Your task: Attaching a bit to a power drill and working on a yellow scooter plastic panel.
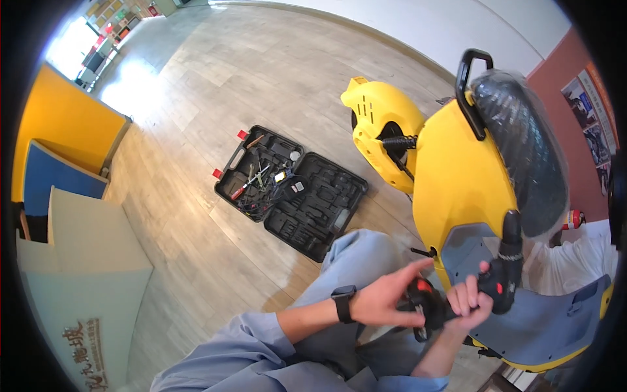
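Observation:
A black cordless drill (501,282) with red details is held in front of my knees, its chuck pointing away from me. My right hand (469,304) wraps round the drill's handle. My left hand (388,302), below a dark wristwatch (343,304), holds the base end of the drill between thumb and fingers, where a red part shows. Some of the fingers on the far side are hidden. Just beyond the drill stands a yellow scooter (457,173) with grey footboard panels (548,326) and a black seat (519,153) in clear plastic.
On the wood-look floor (189,261) lies an open black tool case (320,202) with loose tools, including a red-handled screwdriver (239,193). A cream, blue and yellow counter (85,235) stands left. A fire extinguisher (573,219) is partly visible behind the scooter.

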A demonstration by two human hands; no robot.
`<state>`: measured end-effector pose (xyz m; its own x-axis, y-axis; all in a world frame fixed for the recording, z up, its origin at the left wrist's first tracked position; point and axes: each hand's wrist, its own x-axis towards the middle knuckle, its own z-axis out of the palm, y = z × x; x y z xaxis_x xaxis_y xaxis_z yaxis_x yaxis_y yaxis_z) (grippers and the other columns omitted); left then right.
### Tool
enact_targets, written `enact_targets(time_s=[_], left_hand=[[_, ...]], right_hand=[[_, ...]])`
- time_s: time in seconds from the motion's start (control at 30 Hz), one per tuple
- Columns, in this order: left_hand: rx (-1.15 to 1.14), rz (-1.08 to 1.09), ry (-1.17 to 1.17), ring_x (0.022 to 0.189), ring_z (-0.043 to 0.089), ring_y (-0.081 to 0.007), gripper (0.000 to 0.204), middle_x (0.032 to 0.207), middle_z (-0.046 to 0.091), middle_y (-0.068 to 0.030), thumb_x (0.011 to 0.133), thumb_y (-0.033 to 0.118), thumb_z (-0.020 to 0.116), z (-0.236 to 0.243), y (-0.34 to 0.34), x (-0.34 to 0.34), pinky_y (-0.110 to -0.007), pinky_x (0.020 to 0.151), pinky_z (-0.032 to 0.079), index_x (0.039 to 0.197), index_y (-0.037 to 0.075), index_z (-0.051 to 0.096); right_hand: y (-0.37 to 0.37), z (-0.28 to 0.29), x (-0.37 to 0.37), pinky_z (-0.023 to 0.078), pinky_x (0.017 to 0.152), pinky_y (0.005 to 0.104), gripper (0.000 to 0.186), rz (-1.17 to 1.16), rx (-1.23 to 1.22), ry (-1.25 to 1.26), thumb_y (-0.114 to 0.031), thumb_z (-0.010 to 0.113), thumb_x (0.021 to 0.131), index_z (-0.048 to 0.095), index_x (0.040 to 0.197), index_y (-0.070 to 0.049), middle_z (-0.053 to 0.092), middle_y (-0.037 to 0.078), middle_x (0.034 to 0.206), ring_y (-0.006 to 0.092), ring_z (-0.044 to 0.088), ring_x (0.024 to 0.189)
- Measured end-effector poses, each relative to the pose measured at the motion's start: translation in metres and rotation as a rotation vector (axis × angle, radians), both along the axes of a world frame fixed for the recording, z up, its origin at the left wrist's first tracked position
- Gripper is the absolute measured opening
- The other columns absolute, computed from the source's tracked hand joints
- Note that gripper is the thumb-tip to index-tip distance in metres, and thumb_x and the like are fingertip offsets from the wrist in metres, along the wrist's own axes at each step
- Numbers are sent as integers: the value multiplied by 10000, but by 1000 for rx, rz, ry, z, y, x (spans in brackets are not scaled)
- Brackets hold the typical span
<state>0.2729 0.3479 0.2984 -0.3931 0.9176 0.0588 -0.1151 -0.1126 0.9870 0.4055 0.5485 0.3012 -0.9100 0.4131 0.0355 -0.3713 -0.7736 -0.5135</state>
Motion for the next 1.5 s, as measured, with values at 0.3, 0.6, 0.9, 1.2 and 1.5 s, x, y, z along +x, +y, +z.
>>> enact_targets(time_s=[0.3, 0.6, 0.9, 1.2, 1.5], left_hand=[[-415, 517, 173, 775, 679, -178, 220, 865, 694, -97, 875, 191, 667, -152, -106, -165, -315, 703, 538, 1031, 39, 695], [-1312, 644, 619, 1013, 613, -263, 133, 945, 685, -35, 782, 238, 631, -381, -236, -227, -474, 836, 445, 860, 150, 693], [-1539, 814, 569, 1368, 375, -296, 505, 1411, 497, -69, 815, 307, 699, -433, -235, -223, -542, 1090, 328, 1295, 185, 598], [-1393, 1055, 747, 1132, 515, -250, 482, 1176, 617, 27, 730, 189, 784, -451, -241, -207, -459, 990, 376, 1193, 200, 654], [-1352, 1036, 815, 1072, 548, -225, 450, 1145, 653, 38, 732, 190, 772, -443, -245, -205, -443, 998, 377, 1172, 185, 680]], right_hand=[[17, 14, 21, 461, 407, 257, 405, 207, -14, -17, -129, 586, 935, 422, 1288, -18, 479, 26, 590, 109, 460, 389], [-20, 14, -53, 458, 394, 262, 585, 421, 12, -250, -50, 691, 794, 501, 1346, -20, 573, 53, 634, 141, 514, 412], [-62, 2, -156, 479, 392, 268, 510, 723, -428, -230, -89, 655, 868, 466, 1335, -8, 551, 42, 598, 132, 500, 398], [-100, -27, -172, 414, 429, 260, 613, 530, -465, -739, -118, 631, 881, 394, 1440, -35, 467, 28, 629, 117, 441, 448], [-87, -27, -156, 437, 527, 299, 624, 559, -496, -792, -123, 607, 908, 352, 1471, -38, 474, 51, 698, 148, 454, 516]])
